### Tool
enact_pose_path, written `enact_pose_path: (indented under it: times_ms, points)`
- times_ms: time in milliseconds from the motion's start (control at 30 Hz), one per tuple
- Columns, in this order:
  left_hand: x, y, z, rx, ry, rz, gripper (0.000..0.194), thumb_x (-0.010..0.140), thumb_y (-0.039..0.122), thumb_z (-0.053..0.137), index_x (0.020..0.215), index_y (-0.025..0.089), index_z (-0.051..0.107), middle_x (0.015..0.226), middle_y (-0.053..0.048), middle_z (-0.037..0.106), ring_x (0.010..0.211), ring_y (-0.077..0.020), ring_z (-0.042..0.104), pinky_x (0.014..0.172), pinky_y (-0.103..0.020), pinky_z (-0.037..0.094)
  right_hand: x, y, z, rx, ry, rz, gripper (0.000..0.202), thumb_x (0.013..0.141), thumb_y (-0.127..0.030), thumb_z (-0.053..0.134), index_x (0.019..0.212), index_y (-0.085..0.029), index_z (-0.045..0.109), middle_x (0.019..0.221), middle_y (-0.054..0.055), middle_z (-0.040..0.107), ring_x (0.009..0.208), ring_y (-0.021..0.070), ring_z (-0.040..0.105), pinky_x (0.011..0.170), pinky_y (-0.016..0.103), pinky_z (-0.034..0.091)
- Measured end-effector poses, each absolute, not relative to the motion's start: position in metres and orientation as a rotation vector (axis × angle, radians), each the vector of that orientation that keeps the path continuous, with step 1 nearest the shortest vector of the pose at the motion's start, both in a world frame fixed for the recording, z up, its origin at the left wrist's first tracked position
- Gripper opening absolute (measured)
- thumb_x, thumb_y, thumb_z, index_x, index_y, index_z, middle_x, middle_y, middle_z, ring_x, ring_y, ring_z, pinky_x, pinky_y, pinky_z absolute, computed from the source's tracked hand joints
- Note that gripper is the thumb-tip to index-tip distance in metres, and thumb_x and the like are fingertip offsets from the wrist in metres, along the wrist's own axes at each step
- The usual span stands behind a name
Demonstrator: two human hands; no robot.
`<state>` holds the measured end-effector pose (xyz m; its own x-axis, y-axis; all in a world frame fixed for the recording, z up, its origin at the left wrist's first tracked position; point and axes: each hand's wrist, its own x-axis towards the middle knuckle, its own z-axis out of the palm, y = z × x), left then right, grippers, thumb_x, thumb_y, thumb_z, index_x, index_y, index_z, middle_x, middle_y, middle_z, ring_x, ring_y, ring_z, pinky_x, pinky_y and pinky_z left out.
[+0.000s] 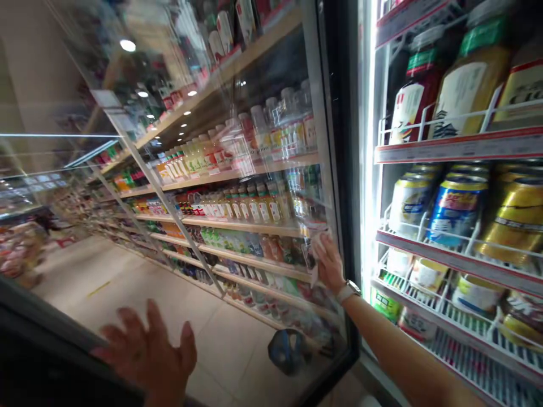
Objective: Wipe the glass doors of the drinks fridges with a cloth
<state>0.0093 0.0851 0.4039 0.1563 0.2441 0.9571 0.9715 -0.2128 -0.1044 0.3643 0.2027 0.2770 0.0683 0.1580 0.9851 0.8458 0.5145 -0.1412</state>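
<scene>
My right hand (328, 263), with a watch on its wrist, presses a white cloth (320, 243) against the glass door (254, 316) of a drinks fridge, close to its black frame (339, 169). The door stands swung open, and the shelves show through or in its glass. At the lower left my left hand (148, 350) is raised with fingers spread and holds nothing. It is slightly blurred, near the dark door edge (46, 339); whether it touches that edge I cannot tell.
On the right, lit fridge shelves (458, 147) hold juice bottles (462, 79) and drink cans (456, 209) behind wire rails. Long shelves of bottles (250, 206) run along the aisle. A dark blue round object (286, 350) appears low on the tiled floor (220, 350).
</scene>
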Motion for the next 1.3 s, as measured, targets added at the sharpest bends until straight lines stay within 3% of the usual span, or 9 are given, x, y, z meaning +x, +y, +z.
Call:
enact_pose_path:
  times_ms: [167,400,533,667,767,900,1100,1200,1300]
  points:
    - [-0.008,0.086,0.390,-1.476,-1.423,-1.252,0.085,0.084,0.048,0.049,0.153,0.039,0.000,0.161,0.013,-0.006,0.149,-0.0394,-0.002,0.120,-0.063,-0.003,0.353,0.201,0.264,-1.060,-1.159,-0.497,0.058,0.097,-0.016,0.033,0.154,-0.025,0.026,0.161,0.010,0.026,0.148,0.0310,0.021,0.115,0.066,0.028]
    - [-0.005,0.097,0.378,-1.403,-1.384,-1.164,0.078,0.090,0.040,0.045,0.156,0.023,0.006,0.164,-0.009,0.004,0.149,-0.0407,0.002,0.116,-0.072,0.007,0.237,0.162,0.283,-1.068,-1.227,-0.444,0.062,0.093,-0.011,0.037,0.153,-0.024,0.027,0.160,0.013,0.025,0.148,0.0378,0.020,0.109,0.069,0.035]
    - [-0.010,0.104,0.377,-1.398,-1.346,-1.106,0.070,0.096,0.040,0.035,0.155,0.012,0.009,0.162,-0.020,0.009,0.149,-0.0394,0.003,0.116,-0.070,0.010,0.164,0.141,0.298,-0.922,-1.356,-0.474,0.055,0.093,-0.013,0.040,0.146,-0.025,0.039,0.144,0.012,0.053,0.141,0.0320,0.038,0.108,0.059,0.042]
    - [-0.015,0.111,0.378,-1.422,-1.309,-1.092,0.068,0.098,0.042,0.030,0.155,0.011,0.011,0.162,-0.020,0.012,0.150,-0.0374,0.004,0.118,-0.065,0.010,0.122,0.135,0.309,-0.741,-1.505,-0.573,0.039,0.095,-0.016,0.041,0.128,-0.028,0.059,0.131,0.001,0.065,0.136,0.0185,0.045,0.121,0.040,0.026]
    - [-0.019,0.114,0.377,-1.428,-1.308,-1.091,0.068,0.098,0.044,0.030,0.155,0.011,0.011,0.161,-0.021,0.014,0.150,-0.0366,0.004,0.118,-0.063,0.010,0.130,0.142,0.323,-0.599,-1.646,-0.690,0.037,0.097,-0.018,0.043,0.126,-0.030,0.062,0.134,-0.002,0.063,0.139,0.0144,0.041,0.123,0.036,0.018]
    - [-0.021,0.119,0.374,-1.438,-1.367,-1.115,0.070,0.097,0.047,0.033,0.154,0.011,0.013,0.160,-0.022,0.017,0.150,-0.0357,0.004,0.118,-0.062,0.010,0.167,0.159,0.381,-0.515,-1.793,-0.782,0.041,0.096,-0.019,0.046,0.136,-0.028,0.054,0.140,0.001,0.058,0.143,0.0155,0.035,0.121,0.036,0.023]
    - [-0.020,0.117,0.373,-1.448,-1.373,-1.147,0.069,0.097,0.045,0.036,0.153,0.010,0.020,0.158,-0.021,0.024,0.150,-0.0323,0.006,0.120,-0.057,0.010,0.173,0.171,0.501,-0.588,-1.712,-0.671,0.059,0.097,-0.009,0.026,0.154,-0.022,0.022,0.155,0.004,0.039,0.149,0.0201,0.020,0.123,0.050,0.015]
    - [-0.027,0.101,0.381,-1.514,-1.297,-1.117,0.061,0.097,0.039,0.036,0.152,0.015,0.026,0.157,-0.017,0.031,0.149,-0.0283,0.018,0.121,-0.050,0.016,0.158,0.163,0.509,-0.531,-1.793,-0.699,0.059,0.097,-0.008,0.025,0.155,-0.021,0.021,0.156,0.004,0.037,0.149,0.0184,0.020,0.124,0.047,0.016]
    - [-0.037,0.088,0.395,-1.488,-1.238,-1.159,0.056,0.098,0.035,0.032,0.151,0.018,0.032,0.154,-0.014,0.038,0.146,-0.0256,0.029,0.121,-0.047,0.017,0.143,0.153,0.471,-0.357,-1.998,-0.782,0.055,0.096,-0.011,0.035,0.151,-0.018,0.032,0.154,0.004,0.041,0.148,0.0166,0.024,0.124,0.040,0.023]
